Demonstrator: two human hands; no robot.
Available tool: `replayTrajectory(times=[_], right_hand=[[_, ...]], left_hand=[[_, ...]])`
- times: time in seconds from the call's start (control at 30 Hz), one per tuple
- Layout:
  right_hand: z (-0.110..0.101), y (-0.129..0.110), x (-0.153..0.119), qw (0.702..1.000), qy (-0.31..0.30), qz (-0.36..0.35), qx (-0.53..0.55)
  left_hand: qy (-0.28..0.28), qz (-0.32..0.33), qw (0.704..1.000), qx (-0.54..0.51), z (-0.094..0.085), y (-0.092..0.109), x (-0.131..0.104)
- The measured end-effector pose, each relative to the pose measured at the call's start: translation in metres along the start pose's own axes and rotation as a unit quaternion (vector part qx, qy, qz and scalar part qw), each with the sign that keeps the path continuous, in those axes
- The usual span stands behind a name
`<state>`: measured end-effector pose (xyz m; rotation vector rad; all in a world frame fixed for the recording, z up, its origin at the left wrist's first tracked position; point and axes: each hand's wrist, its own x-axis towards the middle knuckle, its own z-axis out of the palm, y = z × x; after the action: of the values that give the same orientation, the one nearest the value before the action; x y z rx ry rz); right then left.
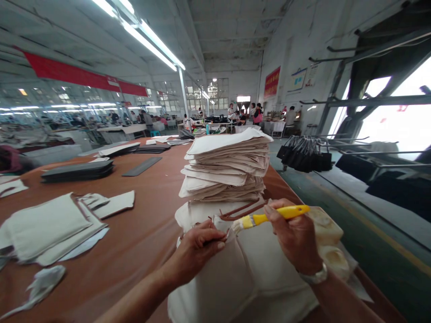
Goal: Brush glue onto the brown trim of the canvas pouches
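One broad table (151, 215) under a brown cover serves as the work surface. At its far middle, a tall stack (225, 166) of cream pieces rises in uneven layers, presumably set there to be within reach yet behind the hands. Directly before it lies the near cream piece (218, 273), square to the body, probably so both arms meet over it. Left side: loose cream pieces (50, 224) and dark flat slabs (77, 169), well apart from the hands. At the right edge, a pale tub (332, 235) sits just beside the brush arm; likely a short trip for dipping, contents unclear. Left hand (198, 244): thumb and forefinger pinched together on the near piece's raised edge, apparently steadying it. Right hand (292, 233): fingers closed around the yellow brush (259, 219), handle slanting up and outward, bristles by the left fingertips; contact uncertain. Smallest: thin brown strips (240, 210) lie just beyond.
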<state>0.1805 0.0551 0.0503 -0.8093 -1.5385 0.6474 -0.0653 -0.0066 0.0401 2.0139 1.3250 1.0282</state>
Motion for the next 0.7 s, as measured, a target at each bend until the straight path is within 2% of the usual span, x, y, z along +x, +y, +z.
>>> replayTrajectory(times=[0.1, 0.17, 0.27, 0.33, 0.43, 0.6, 0.7], right_hand=[[-0.014, -0.002, 0.000, 0.997, 0.044, 0.037, 0.042], [-0.023, -0.006, 0.001, 0.990, 0.041, 0.070, 0.116], [-0.027, -0.018, -0.001, 0.973, 0.015, 0.097, 0.207], [-0.026, -0.027, -0.006, 0.968, 0.000, 0.107, 0.226], [-0.023, -0.039, -0.022, 0.975, -0.015, 0.105, 0.195], [-0.038, -0.054, -0.052, 0.984, -0.091, 0.136, 0.068], [-0.053, -0.060, -0.058, 0.993, -0.058, 0.099, 0.033]], left_hand=[[0.032, 0.090, 0.994, 0.058, 0.002, 0.004, -0.009], [0.053, 0.172, 0.975, 0.132, 0.002, 0.009, -0.015], [0.078, 0.285, 0.920, 0.257, 0.001, 0.021, -0.024], [0.077, 0.331, 0.884, 0.320, 0.000, 0.030, -0.029], [0.065, 0.369, 0.851, 0.368, -0.002, 0.040, -0.035], [0.081, 0.386, 0.831, 0.392, -0.005, 0.045, -0.042], [0.087, 0.391, 0.823, 0.402, -0.006, 0.046, -0.045]])
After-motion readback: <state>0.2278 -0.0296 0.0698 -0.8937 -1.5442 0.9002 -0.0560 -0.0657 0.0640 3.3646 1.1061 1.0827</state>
